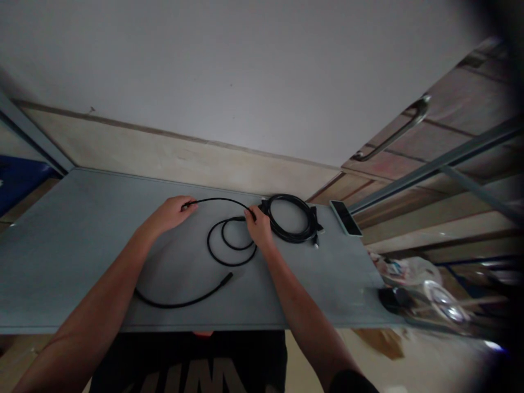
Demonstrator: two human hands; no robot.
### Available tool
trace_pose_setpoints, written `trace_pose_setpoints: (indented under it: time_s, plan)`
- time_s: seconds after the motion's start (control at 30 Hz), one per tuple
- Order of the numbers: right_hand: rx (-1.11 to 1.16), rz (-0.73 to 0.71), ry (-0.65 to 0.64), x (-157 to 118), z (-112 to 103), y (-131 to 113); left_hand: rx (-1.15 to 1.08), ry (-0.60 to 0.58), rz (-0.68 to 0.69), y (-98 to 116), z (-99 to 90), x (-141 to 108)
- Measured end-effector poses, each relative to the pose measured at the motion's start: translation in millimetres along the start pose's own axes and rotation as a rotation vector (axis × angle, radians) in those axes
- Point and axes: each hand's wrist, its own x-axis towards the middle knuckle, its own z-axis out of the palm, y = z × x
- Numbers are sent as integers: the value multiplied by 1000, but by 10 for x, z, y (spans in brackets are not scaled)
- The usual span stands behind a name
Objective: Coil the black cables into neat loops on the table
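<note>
Black top [254,355] — pale angular markings [196,376] across the front — black right sleeve [352,382].

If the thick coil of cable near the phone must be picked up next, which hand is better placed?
Probably the right hand: it is beside the thick coil, while the left hand is farther away. Both hands hold the loose cable, so the right would likely release it first.

My left hand [180,210] and right hand [258,225] hold a black cable [219,199], arched between them; coiled cable [291,236] and phone [346,218] on grey desk [94,234], right side.
</note>
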Motion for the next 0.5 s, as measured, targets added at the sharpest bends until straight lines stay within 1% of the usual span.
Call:
trace_pose_setpoints:
  time_s: [0.1, 0.17, 0.23, 0.3, 0.4, 0.5]
  plan:
    - [29, -2, -64, -9, 10, -46, 35, 92, 69, 58, 76, 9]
    - [76, 4, -92, -9, 10, -68, 48, 116, 92, 95, 118, 10]
    - [158, 43, -117, -6, 3, -78, 70, 133, 87, 115, 137, 12]
    - [322, 154, -170, 0, -22, -81, 85, 152, 55, 110, 121, 17]
    - [634, 360, -285, 24, -118, -79, 61, 211, -38, 61, 34, 24]
    - [794, 452, -328, 72, -267, -65, 9, 271, -139, -18, -95, 20]
